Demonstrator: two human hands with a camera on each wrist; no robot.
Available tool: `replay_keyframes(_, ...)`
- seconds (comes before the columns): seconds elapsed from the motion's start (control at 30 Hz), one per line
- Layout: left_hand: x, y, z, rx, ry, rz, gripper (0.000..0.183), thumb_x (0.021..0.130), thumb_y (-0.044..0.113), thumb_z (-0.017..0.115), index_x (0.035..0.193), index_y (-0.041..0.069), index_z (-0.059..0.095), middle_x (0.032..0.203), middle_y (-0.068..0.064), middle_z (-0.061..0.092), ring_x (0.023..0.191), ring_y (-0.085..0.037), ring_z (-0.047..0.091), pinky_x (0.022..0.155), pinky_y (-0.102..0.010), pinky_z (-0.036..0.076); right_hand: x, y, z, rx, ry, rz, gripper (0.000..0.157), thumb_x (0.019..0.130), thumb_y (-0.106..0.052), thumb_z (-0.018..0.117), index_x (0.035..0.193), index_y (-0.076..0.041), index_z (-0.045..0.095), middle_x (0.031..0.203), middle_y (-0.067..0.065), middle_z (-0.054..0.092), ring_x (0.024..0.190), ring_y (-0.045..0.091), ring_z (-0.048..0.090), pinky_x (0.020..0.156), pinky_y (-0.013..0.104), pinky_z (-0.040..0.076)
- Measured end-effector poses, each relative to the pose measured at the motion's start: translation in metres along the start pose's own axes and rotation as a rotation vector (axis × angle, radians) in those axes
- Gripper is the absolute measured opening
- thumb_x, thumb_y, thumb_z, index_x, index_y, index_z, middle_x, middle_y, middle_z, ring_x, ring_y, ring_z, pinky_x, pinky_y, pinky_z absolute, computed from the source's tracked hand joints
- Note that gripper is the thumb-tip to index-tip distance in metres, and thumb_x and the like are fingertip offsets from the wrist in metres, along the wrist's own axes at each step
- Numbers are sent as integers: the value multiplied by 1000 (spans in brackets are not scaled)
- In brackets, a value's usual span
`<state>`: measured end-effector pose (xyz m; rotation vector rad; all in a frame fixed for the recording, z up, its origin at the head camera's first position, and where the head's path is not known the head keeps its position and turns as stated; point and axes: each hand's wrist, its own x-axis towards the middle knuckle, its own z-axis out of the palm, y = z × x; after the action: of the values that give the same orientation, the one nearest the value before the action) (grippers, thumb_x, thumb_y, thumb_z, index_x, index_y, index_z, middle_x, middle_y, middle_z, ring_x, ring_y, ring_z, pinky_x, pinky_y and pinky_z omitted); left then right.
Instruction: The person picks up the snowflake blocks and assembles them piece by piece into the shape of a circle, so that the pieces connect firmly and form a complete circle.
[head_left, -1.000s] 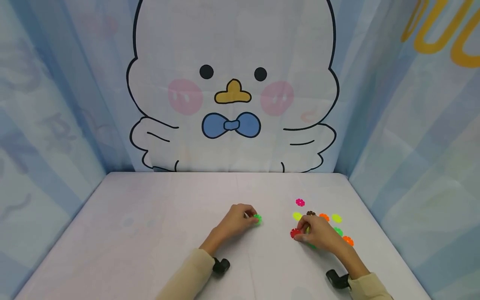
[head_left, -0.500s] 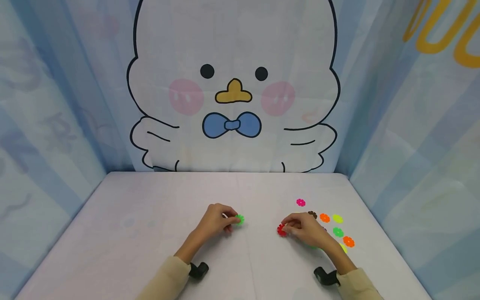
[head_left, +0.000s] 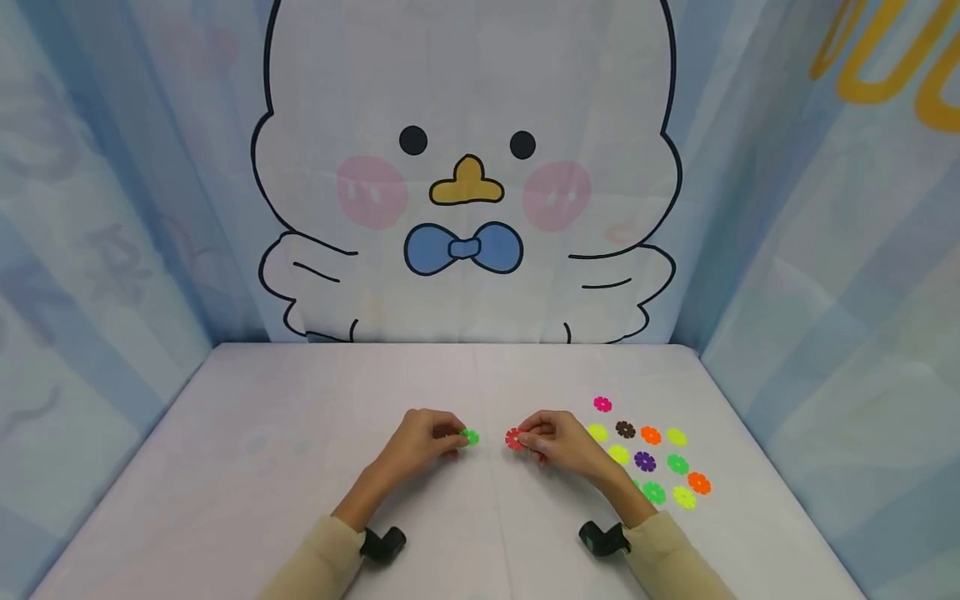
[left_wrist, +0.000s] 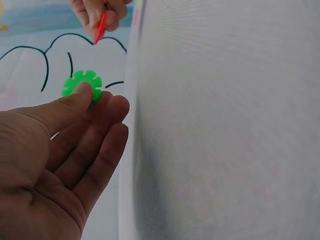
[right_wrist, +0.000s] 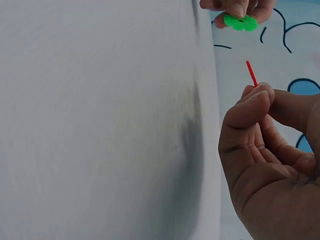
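Observation:
Between thumb and fingers my left hand [head_left: 424, 442] pinches a green notched plastic disc [left_wrist: 80, 82], held up above the table. Facing it, my right hand [head_left: 561, 442] pinches a red notched disc [head_left: 513, 438] by its edge. A small gap separates the two discs. From the right wrist the red disc [right_wrist: 251, 73] appears edge-on, and the green disc [right_wrist: 241, 22] shows nearly flat beyond it. Part of each disc is hidden behind fingertips.
Several loose discs lie flat on the white table [head_left: 262, 467] right of my right hand, among them a purple disc [head_left: 645, 461], a brown disc [head_left: 626, 429] and a pink disc [head_left: 602, 404]. A printed curtain [head_left: 465, 300] stands behind the table's far edge.
My right hand has carried the red disc left, away from the loose discs, uncovering several of them. The left hand has shifted left with the green disc. The discs are now closer together.

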<state>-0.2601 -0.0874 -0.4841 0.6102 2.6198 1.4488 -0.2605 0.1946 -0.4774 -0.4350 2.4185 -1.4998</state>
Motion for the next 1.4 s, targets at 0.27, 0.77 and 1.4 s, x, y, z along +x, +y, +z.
replay_keyframes(0.27, 2, -8, 3, 14, 59, 67, 7, 94, 15, 81, 100, 11, 82, 95, -3, 82, 84, -8, 75, 76, -18, 59, 17, -1, 19, 48, -29, -30, 20, 102, -13, 72, 111, 4, 68, 86, 17, 71, 67, 13, 60, 60, 22, 54)
replay_keyframes(0.77, 1, -10, 8, 45, 89, 93, 5, 94, 14, 81, 98, 12, 82, 95, -2, 82, 86, -8, 73, 77, -18, 58, 24, 0, 30, 99, -70, -42, 21, 101, -12, 71, 110, 7, 67, 89, 21, 72, 67, 13, 61, 62, 20, 56)
replay_keyframes(1.4, -2, -13, 12, 57, 89, 147, 8, 94, 12, 80, 100, 9, 84, 97, -4, 83, 83, -6, 73, 73, -17, 57, 24, 2, 33, 230, -174, -37, 22, 105, -3, 62, 120, 13, 64, 97, 16, 77, 73, 12, 75, 70, 29, 67)
